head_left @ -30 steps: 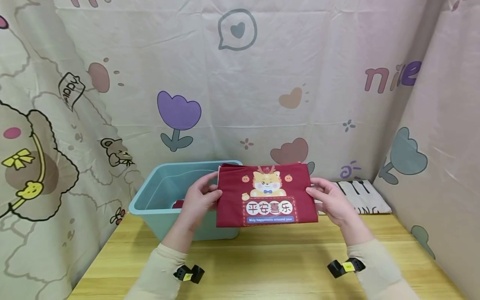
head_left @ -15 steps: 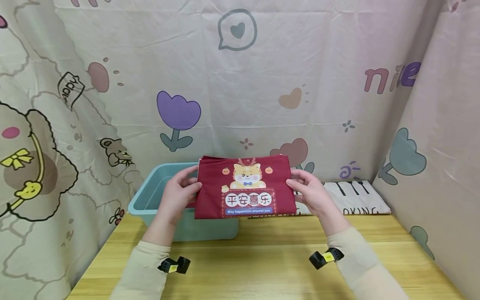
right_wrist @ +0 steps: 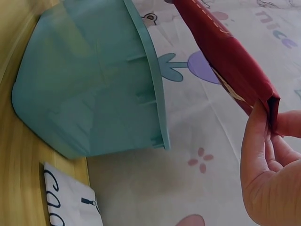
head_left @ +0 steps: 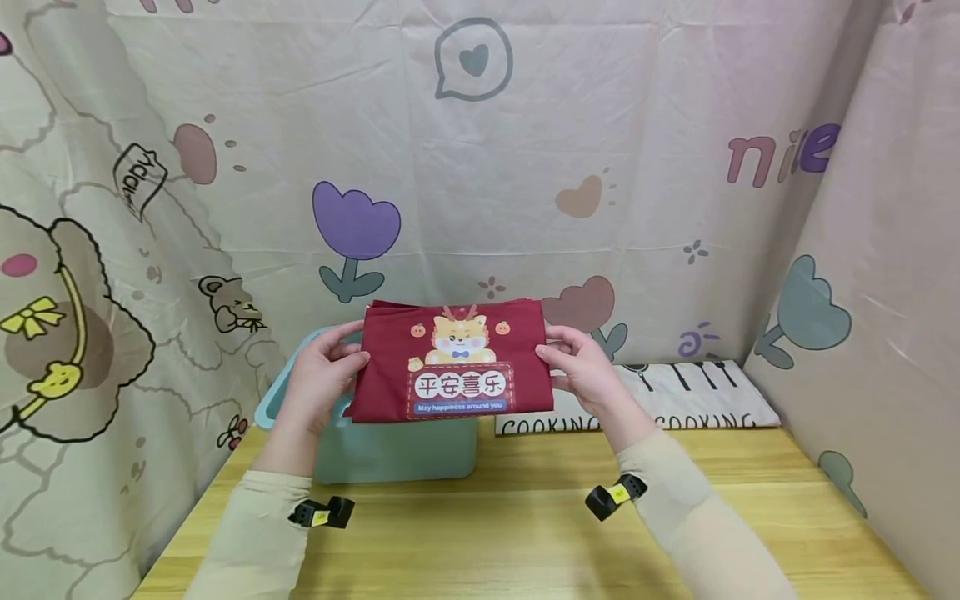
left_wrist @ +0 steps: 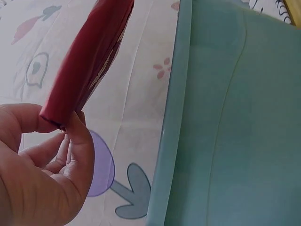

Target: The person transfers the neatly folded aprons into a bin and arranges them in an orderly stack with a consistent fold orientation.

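The left hand [head_left: 318, 375] and right hand [head_left: 588, 373] pinch the folded dark-red cloth rectangle [head_left: 453, 360] by its short sides, up near the blue-green plastic tub [head_left: 397, 452]; hold both sides level so the folds stay neat

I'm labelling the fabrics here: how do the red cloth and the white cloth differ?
The red cloth is held up by the left hand and the right hand, while the white cloth lies on the table. The red cloth bears a colourful cartoon animal; the white cloth bears dark utensil shapes. Both carry printed lettering.
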Demonstrator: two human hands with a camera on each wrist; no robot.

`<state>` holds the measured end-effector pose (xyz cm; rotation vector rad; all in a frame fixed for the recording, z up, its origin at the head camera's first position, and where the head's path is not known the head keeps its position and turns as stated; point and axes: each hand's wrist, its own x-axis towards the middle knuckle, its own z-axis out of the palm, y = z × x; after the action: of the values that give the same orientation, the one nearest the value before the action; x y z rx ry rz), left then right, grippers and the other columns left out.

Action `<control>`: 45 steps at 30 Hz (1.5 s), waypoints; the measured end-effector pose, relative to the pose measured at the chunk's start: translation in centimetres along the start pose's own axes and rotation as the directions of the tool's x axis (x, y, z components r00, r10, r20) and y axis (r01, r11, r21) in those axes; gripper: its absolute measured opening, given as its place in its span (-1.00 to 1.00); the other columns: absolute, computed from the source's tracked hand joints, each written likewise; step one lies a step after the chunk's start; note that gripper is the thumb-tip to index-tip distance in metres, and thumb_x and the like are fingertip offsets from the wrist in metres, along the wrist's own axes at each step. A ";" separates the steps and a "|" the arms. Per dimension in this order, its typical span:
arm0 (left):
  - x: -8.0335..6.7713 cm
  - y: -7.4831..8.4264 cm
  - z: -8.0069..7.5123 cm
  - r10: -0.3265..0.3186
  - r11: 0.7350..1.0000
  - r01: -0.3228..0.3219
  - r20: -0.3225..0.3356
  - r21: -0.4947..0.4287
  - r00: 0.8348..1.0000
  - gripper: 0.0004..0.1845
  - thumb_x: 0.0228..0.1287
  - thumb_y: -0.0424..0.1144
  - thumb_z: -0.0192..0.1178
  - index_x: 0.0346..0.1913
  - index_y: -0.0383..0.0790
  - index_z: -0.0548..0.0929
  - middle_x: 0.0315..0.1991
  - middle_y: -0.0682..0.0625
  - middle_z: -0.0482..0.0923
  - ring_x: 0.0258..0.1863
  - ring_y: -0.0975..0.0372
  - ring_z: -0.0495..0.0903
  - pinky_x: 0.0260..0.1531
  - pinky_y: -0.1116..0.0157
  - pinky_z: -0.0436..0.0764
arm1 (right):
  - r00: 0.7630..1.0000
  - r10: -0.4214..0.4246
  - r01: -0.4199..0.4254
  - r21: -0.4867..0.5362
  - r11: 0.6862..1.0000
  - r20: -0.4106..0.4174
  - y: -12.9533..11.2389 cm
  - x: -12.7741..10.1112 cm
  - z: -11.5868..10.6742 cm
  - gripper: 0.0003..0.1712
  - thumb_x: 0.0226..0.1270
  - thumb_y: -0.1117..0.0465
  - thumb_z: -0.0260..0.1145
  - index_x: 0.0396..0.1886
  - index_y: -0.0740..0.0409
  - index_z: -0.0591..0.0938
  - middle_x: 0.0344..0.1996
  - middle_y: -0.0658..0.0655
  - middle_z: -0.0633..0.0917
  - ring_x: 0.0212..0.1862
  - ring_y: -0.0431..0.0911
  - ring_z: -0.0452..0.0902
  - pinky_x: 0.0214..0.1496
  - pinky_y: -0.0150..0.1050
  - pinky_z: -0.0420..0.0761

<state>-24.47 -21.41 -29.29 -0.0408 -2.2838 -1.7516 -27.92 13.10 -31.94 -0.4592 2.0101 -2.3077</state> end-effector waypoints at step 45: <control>3.8 -2.1 -5.7 -0.116 0.932 0.139 -0.090 0.334 0.989 -0.49 0.43 -0.35 0.07 0.39 -0.42 0.38 0.10 -0.38 0.46 -0.10 0.00 0.55 -0.29 0.34 0.66 | 0.985 0.164 -0.169 -0.160 0.972 -0.049 1.3 5.3 8.6 -0.70 0.43 0.35 0.22 0.09 0.40 0.57 -0.24 0.27 0.69 -0.34 -0.07 0.65 -0.17 -0.08 0.72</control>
<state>-27.41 -27.96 -29.09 0.2356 -2.5519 -1.3628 -30.97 3.42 -31.19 -0.2465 2.1735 -2.0783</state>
